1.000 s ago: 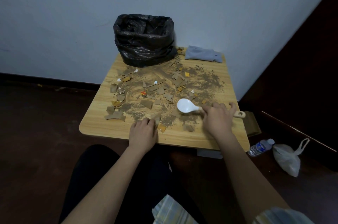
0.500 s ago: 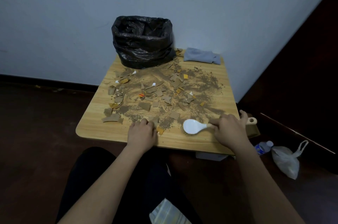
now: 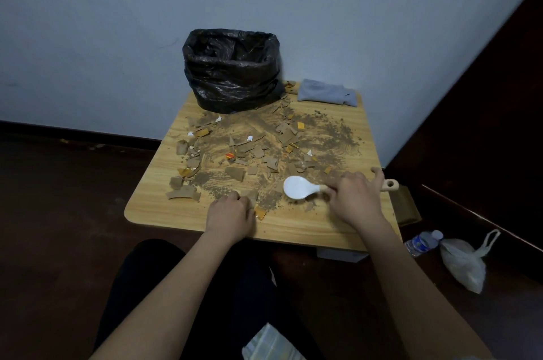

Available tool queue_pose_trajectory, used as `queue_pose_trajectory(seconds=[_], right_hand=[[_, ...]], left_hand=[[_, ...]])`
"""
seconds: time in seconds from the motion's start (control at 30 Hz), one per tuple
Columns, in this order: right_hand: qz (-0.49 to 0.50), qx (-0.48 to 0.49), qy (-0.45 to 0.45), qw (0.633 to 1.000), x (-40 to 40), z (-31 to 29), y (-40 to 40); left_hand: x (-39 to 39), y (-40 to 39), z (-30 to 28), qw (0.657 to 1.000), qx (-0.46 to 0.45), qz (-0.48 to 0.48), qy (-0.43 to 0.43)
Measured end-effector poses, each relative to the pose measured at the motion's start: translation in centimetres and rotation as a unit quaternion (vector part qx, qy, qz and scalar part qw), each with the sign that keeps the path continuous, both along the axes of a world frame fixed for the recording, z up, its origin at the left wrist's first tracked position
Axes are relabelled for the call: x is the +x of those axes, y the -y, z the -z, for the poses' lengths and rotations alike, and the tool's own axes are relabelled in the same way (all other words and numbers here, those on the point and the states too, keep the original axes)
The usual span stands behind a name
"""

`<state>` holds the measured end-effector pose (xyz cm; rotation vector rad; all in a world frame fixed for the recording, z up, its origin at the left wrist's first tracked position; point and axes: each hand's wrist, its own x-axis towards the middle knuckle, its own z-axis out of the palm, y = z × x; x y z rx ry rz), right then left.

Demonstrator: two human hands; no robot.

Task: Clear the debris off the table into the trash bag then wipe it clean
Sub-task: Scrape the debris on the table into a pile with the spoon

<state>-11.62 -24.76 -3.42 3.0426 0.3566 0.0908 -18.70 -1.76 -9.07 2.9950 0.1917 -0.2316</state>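
Note:
A small wooden table (image 3: 152,213) is strewn with debris (image 3: 255,154): brown cardboard scraps, orange and white bits and loose dirt. At its back left stands an open black trash bag (image 3: 232,72). A folded grey cloth (image 3: 326,94) lies at the back right. My right hand (image 3: 355,198) grips the handle of a white spoon (image 3: 299,188), whose bowl rests on the dirt near the front edge. My left hand (image 3: 230,215) lies curled at the front edge, its fingertips among the scraps; whether it holds one is hidden.
The table stands in a corner against a pale wall, with a dark panel on the right. On the dark floor to the right lie a water bottle (image 3: 421,242) and a white plastic bag (image 3: 464,262). My legs are below the table's front edge.
My right hand drew the spoon back toward the front right edge, then pushed it slightly left into the dirt again. My left hand has stayed in place.

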Motion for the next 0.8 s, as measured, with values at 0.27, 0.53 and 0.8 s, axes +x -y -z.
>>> queue_pose_trajectory(seconds=[0.27,0.53,0.8], right_hand=[[0.092,0.040,0.035,0.994,1.8,0.4,-2.1],[0.015,-0.018,-0.020,1.000,2.5,-0.2,-3.6],[0.043,0.066,0.049,0.996,2.5,0.1,-3.5]], left_hand=[[0.2,-0.6,-0.1,1.000,-0.021,0.004,0.007],[0.3,-0.9,0.1,1.000,-0.025,0.001,0.005],[0.2,-1.0,-0.1,0.999,-0.031,0.000,0.012]])
